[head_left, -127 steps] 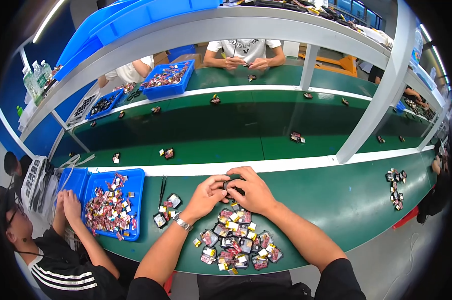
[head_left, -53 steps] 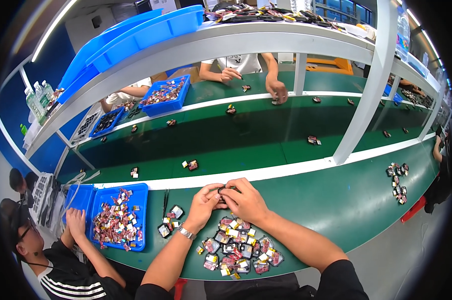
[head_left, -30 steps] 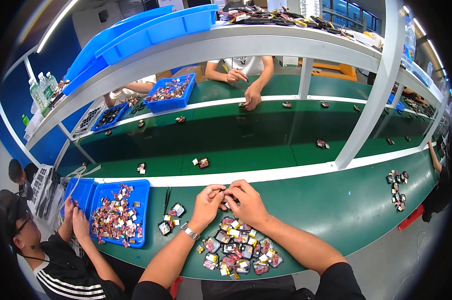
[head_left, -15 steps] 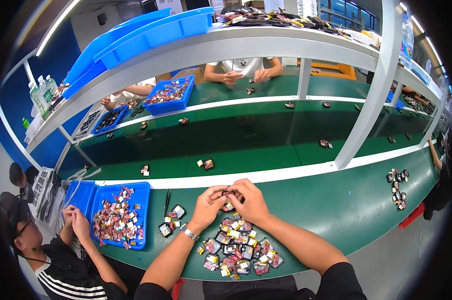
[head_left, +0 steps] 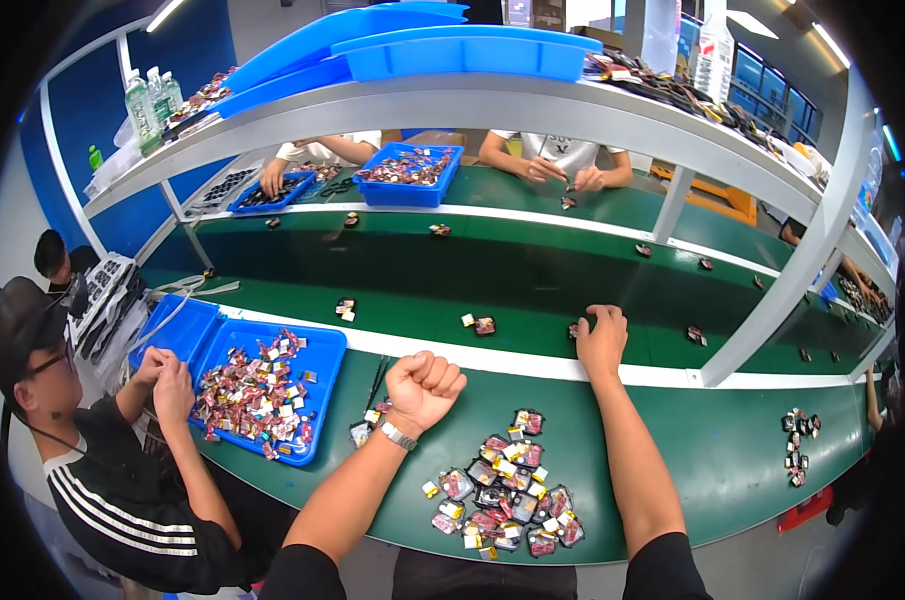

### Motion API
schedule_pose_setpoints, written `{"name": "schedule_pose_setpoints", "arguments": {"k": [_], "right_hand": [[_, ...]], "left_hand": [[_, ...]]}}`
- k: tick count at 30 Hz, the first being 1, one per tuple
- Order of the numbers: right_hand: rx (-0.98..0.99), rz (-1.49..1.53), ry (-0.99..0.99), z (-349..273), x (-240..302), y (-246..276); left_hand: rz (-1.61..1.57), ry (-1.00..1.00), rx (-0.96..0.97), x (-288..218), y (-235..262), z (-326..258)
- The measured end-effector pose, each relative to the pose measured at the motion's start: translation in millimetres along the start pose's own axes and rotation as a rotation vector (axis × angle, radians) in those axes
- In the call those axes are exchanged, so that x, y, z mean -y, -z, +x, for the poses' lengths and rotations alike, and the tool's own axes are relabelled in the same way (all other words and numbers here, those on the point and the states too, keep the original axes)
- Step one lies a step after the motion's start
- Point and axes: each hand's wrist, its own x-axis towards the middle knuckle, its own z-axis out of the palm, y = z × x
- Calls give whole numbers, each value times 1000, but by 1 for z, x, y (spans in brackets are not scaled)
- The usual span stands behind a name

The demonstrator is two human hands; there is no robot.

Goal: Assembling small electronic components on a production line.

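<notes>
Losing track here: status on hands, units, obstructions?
Left hand curled into a fist. Right hand over green belt, beside small unit. Unit pile between forearms. Nothing visibly blocking either.

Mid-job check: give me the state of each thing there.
Left hand: closed in a fist
Right hand: fingers curled beside a small casing; grip unclear
Casing pile: jumbled, overlapping
Tweezers: lying down, unheld
Near blue tray: partly filled
Far blue tray: heaped
Bottles: upright

green table (head_left: 713, 450), blue tray (head_left: 330, 395), white-striped black shirt (head_left: 123, 490), red-yellow-black modules (head_left: 518, 480)
</notes>
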Motion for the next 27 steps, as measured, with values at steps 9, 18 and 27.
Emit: {"name": "schedule_pose_setpoints", "arguments": {"k": [9, 18, 27], "right_hand": [[511, 188, -20, -23, 127, -33], [597, 582, 2, -31, 82, 5], [754, 715, 280, -59, 72, 94]], "left_hand": [[56, 50, 22, 0, 3, -6], [836, -135, -369, 14, 6, 0], [882, 462, -95, 26, -16, -1]]}}
